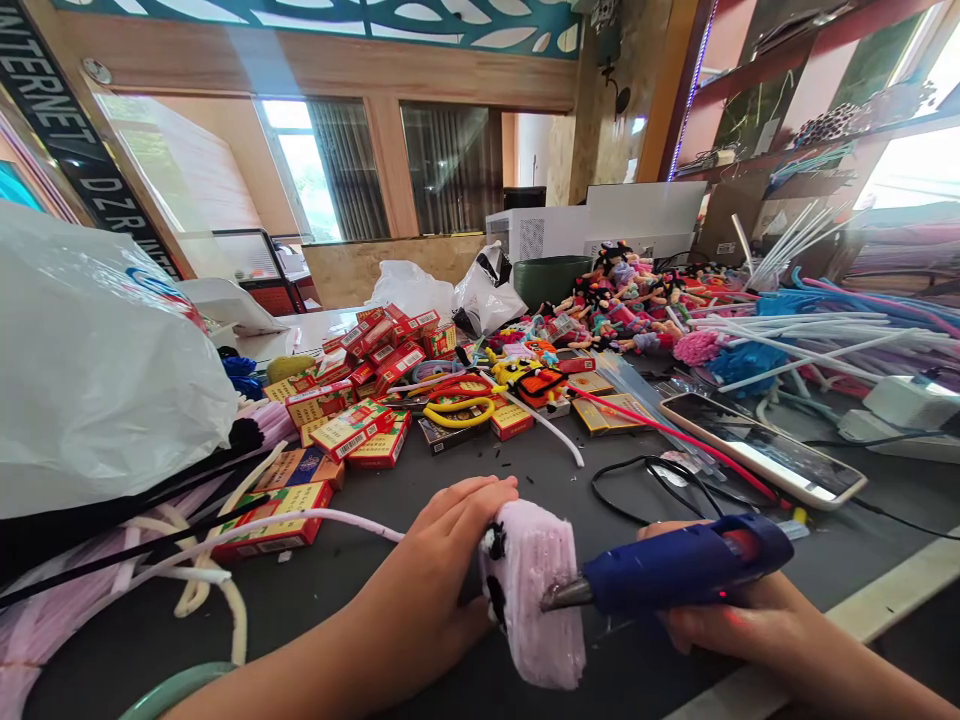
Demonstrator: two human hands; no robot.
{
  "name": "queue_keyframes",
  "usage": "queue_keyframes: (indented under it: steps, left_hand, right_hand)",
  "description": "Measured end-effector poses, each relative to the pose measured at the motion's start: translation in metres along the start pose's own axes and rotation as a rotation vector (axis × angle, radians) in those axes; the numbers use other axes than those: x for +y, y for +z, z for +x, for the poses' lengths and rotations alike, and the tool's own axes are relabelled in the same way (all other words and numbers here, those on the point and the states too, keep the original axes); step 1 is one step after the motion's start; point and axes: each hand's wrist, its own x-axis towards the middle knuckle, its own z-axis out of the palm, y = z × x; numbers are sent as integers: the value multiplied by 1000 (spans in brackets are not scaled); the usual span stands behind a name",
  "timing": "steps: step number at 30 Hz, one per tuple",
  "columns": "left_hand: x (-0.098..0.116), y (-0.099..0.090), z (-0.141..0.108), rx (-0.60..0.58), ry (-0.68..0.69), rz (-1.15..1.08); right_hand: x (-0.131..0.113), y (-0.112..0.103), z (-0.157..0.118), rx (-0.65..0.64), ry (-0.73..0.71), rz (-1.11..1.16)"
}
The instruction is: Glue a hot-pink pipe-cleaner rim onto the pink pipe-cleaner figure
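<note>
My left hand (442,560) is closed around the left side of a pale pink block (540,590) that looks wrapped in fuzzy pipe cleaner, with black patches on its left face. A loose pale pink pipe cleaner (330,514) runs leftward from behind that hand. In my right hand (739,610) is a blue hot glue gun (675,570), its small red light lit. The gun's metal nozzle points left and is at the pink block's side, apparently touching it. Thin glue strands hang below the nozzle.
Several small red and yellow boxes (379,430) are piled beyond my left hand. Yellow-handled pliers (457,412) lie among them. A phone (765,450) and black cable (645,490) are at right. A white plastic bag (105,360) stands left. Pipe cleaners (825,345) and small dolls (622,300) fill the back right.
</note>
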Motion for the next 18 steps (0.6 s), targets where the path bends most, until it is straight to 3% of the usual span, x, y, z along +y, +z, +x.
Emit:
queue_keyframes:
  steps: [4,11,18]
  left_hand:
    - [2,0,0,-33,-12,-12]
    - [10,-4,4,-77,-88,-12]
    - [-1,0,0,-36,-40,-9]
  right_hand:
    - [-7,7,-2,-10,95,121]
    - [1,1,4,-118,76,77]
    - [-5,8,2,40,78,188]
